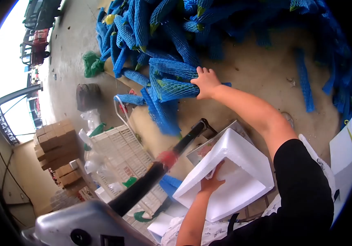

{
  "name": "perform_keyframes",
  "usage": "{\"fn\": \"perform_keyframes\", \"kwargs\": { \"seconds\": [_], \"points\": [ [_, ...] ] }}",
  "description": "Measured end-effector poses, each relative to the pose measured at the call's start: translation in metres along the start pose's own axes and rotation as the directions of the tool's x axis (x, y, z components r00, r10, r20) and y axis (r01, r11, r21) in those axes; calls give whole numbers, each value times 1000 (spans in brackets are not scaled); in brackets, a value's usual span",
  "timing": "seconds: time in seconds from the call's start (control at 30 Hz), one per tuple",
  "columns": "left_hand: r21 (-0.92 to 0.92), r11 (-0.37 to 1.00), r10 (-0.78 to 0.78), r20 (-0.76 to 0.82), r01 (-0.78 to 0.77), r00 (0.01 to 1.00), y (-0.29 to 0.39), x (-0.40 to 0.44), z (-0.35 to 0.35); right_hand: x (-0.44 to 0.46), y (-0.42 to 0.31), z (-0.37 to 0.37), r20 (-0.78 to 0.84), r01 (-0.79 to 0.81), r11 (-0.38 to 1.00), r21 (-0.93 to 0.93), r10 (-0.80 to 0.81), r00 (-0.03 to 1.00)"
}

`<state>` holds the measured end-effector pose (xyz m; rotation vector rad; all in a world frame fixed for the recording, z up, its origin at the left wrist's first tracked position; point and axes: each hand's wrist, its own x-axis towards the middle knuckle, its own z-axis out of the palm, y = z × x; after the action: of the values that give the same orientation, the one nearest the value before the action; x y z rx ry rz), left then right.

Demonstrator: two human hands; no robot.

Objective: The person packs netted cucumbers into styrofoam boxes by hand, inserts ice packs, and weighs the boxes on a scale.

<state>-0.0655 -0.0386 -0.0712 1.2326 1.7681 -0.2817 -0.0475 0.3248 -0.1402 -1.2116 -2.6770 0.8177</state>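
Upper centre: netted produce (176,89) is clamped in right hand's (207,83) grip. Lower centre: foam box (245,164) is entered by left hand (212,183), grip apart.

Packing warehouse: heaped netted produce (141,25), stacked cartons (60,143).

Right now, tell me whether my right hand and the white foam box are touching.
Apart. The head view shows bare floor between your right hand, at the blue-netted produce, and the white foam box.
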Motion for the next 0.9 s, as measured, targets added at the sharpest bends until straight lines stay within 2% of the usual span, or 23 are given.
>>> {"fn": "perform_keyframes", "kwargs": {
  "seconds": [0.07, 0.13, 0.17, 0.2, 0.23, 0.27, 0.3, 0.33, 0.4, 0.5, 0.57, 0.6, 0.63, 0.67, 0.7, 0.73, 0.77, 0.8, 0.83, 0.87, 0.9],
  "points": [
    [-26, 999, -23, -12, 23, 1000, -1, -1, 2, -44, 29, -28, 73, 10, 1000, 23, -12, 997],
    [-5, 999, 45, -111, -46, 993, -2, 0, 4, -97, 56, -74, 110, 64, 998, 22, -67, 992],
    [14, 999, 36, -142, -34, 989, 0, -3, 6, -124, 65, -107, 117, 126, 992, 20, -127, 985],
    [-59, 996, 54, -128, -62, 990, -2, -3, 6, -152, 70, -142, 137, 188, 982, 28, -190, 972],
    [-130, 991, 6, -113, -21, 994, -5, -3, 14, -178, 67, -185, 200, 240, 971, 9, -237, 951],
    [-83, 996, -20, -138, 9, 990, 1, -7, 14, -203, 58, -226, 265, 295, 956, 6, -286, 921],
    [-193, 981, 31, -38, -38, 999, 9, -14, 0, -230, 48, -262, 321, 366, 930, 9, -350, 880],
    [-186, 972, 131, -63, -141, 989, 9, -20, -2, -247, 36, -291, 361, 439, 898, 17, -415, 835],
    [-189, 948, 257, -11, -254, 966, 5, -30, 8, -276, -10, -325, 526, 431, 901, 40, -386, 758],
    [-230, 941, 241, -54, -247, 969, -21, -20, 85, -284, -68, -300, 718, 449, 867, 215, -452, 529],
    [-523, 834, 242, 61, -175, 968, -10, -55, 68, -274, -101, -238, 810, 486, 827, 281, -476, 342],
    [-342, 901, 237, -128, -267, 963, 7, -81, 58, -272, -110, -193, 771, 501, 789, 356, -551, 319],
    [-139, 941, 255, -305, -307, 918, 23, -102, 50, -263, -124, -150, 804, 469, 806, 361, -524, 281],
    [75, 952, 296, -460, -296, 837, 29, -112, 50, -255, -133, -106, 814, 475, 815, 332, -502, 293],
    [174, 957, 290, -549, -232, 784, 16, -108, 76, -248, -144, -74, 772, 690, 711, 136, -513, 376],
    [-467, 884, -32, -110, -24, 993, 1, -100, 88, -251, -156, -38, 717, 830, 552, -77, -548, 431],
    [-405, 906, -13, -324, -126, 946, -5, -98, 99, -261, -149, -12, 726, 834, 547, -71, -546, 419],
    [-320, 923, 14, -523, -212, 852, -9, -98, 108, -277, -136, 10, 626, 722, 675, -150, -501, 598],
    [-334, 918, 6, -527, -213, 850, -5, -106, 102, -289, -125, 18, 503, 582, 785, -210, -424, 753],
    [-316, 942, -67, -500, -110, 864, 4, -117, 81, -295, -122, 6, 514, 594, 775, -215, -427, 744],
    [-296, 955, -143, -468, -2, 872, 7, -124, 68, -304, -122, -13, 538, 571, 767, -292, -362, 761]
  ]
}}
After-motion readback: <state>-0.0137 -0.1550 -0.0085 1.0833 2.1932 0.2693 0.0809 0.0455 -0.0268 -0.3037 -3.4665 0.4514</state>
